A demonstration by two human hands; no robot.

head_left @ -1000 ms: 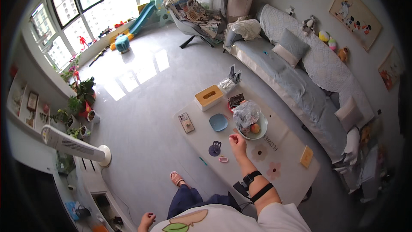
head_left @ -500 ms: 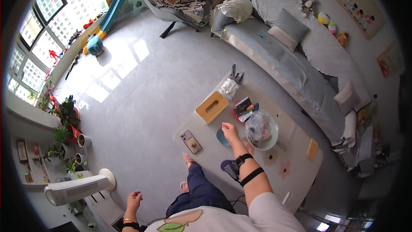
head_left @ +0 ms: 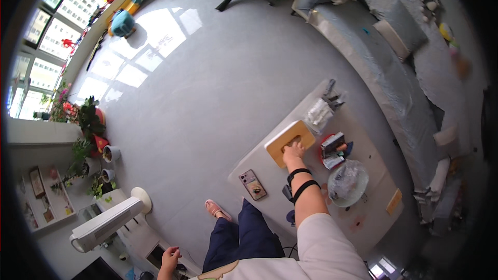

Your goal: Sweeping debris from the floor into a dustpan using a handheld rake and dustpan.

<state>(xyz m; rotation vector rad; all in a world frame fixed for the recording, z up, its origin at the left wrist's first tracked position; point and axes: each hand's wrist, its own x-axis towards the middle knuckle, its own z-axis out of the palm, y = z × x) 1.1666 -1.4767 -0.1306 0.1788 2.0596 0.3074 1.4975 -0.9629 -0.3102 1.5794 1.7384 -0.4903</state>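
Note:
My right hand reaches over the table to a tissue box with a wooden top and white sides. Its fingers are bent into the dark slot in the top and grip there. The box looks slightly tilted; whether it touches the table, I cannot tell. My left hand hangs low at my left side, apart from the table, its fingers loosely curled with nothing visible in them. On the table, a phone in a patterned case lies near the left edge. A bowl holding a clear plastic bag stands right of my right forearm.
A red container of small items and a foil-like wrapped bundle with dark handles sit beyond the box. A wooden block lies at the table's right. Beyond stands a grey sofa. A white fan-like appliance stands left.
My right hand has moved away from beside the bowl and the blue disc to the tissue box and into its slot. The box now looks tilted. The whole view has shifted with my head.

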